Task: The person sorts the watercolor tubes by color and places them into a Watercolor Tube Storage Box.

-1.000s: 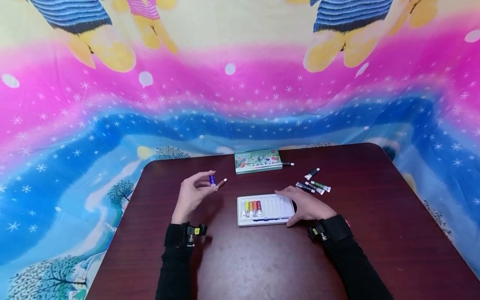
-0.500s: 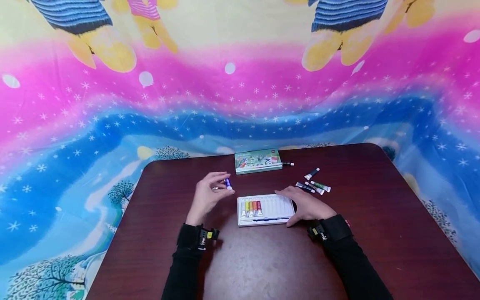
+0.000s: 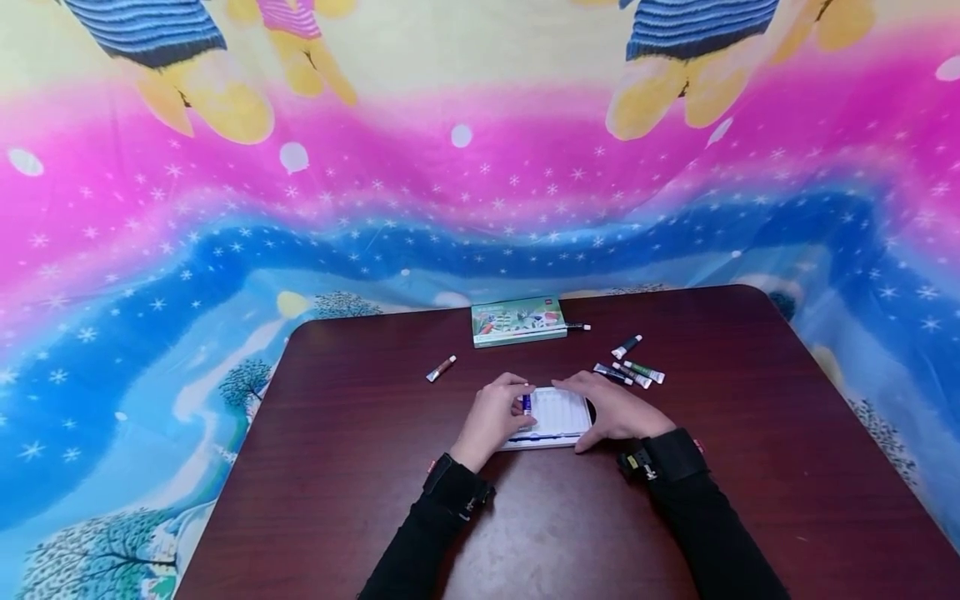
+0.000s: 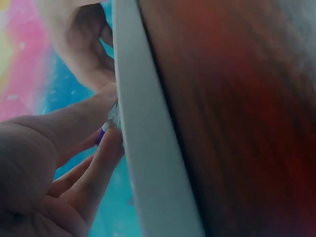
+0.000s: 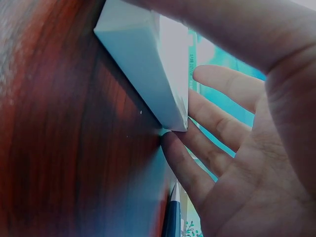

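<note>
My left hand [image 3: 491, 421] pinches a small blue-purple paint tube [image 3: 527, 406] between thumb and fingertips, over the middle of a white plastic tray [image 3: 562, 408]. In the left wrist view the fingertips meet the tray's surface, and only a bit of the tube shows. The tray's left part, where coloured tubes lay earlier, is hidden behind this hand. My right hand [image 3: 618, 408] holds the tray's right end, thumb at the front corner and fingers at the back; the right wrist view shows fingers touching its corner. A blue-handled brush [image 3: 551, 437] lies along the tray's front.
Several dark and green paint tubes [image 3: 636, 375] lie right of the tray, with a black one [image 3: 626, 346] just behind. A brown tube [image 3: 441, 368] rests to the left. At the table's back is a green illustrated box [image 3: 517, 321], with a dark tube [image 3: 577, 327] at its right side.
My left hand has carried the blue-purple tube rightward from beside the brown tube to over the tray. The right hand has stayed at the tray's right end.
</note>
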The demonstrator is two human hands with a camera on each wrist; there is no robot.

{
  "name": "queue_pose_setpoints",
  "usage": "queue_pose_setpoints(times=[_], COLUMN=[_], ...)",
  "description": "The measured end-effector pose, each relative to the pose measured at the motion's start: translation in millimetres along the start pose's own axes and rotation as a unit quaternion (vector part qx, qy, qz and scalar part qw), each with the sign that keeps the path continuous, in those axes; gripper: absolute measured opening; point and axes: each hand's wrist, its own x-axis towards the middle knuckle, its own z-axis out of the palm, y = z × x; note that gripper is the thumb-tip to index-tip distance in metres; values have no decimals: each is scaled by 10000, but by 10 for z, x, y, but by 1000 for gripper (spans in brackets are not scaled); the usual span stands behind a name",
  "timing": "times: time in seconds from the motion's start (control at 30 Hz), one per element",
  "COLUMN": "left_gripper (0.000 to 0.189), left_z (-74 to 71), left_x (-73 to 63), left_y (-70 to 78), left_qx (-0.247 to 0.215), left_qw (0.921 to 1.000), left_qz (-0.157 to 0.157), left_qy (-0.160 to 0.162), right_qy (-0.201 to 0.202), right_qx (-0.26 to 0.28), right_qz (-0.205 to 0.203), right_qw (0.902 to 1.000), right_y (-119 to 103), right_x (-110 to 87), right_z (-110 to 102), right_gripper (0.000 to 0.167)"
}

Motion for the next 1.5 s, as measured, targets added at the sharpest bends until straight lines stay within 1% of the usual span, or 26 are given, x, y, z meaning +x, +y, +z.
queue_pose_setpoints(times=[0.17,0.27,0.37,0.5,0.67,0.8,0.97,1.07,1.2,1.27,1.37,1.43,1.5], left_gripper=[51,51,51,51,52,51,48,48,49,50,52,59,74], left_z=[22,27,30,34,56,40,7,-21,-71,-88,-104,-115,-142], left_x=[-2,-7,-21,-50,-66,-72,-75,-81,-86,-84,-81,-79,-84], left_y=[15,4,2,20,22,33,59,60,47,23,-33,-86,-143], left_qx=[550,843,1185,1677,2041,2073,1800,1669,1566,1455,1148,928,764], left_qw=[9984,9963,9928,9856,9787,9778,9820,9828,9824,9840,9881,9901,9905], left_qz=[-20,37,116,216,183,3,-138,-185,-142,-83,12,86,151], left_qy=[-144,-180,-117,-81,-143,-317,-547,-768,-1009,-1026,-1021,-1046,-1133], right_qy=[11,28,34,29,16,-20,-30,-36,-33,-20,-26,-39,-50], right_qx=[19,3,-11,-29,-17,28,41,32,35,15,45,41,50], right_qz=[-33,-8,20,25,37,45,27,13,72,95,143,150,151], right_qw=[10000,10000,10000,10000,10000,10000,10000,10000,10000,10000,9999,9999,9999], right_y=[-1,1,3,0,-21,-33,-35,-32,-35,-38,-46,-48,-52], right_x=[1,-1,-3,-4,-3,1,4,-7,-24,-28,-28,-27,-27], right_z=[-4,-4,-2,0,-10,-17,-16,-13,-21,-27,-35,-38,-42], right_gripper=[103,103,104,104,104,103,103,102,103,103,102,102,102])
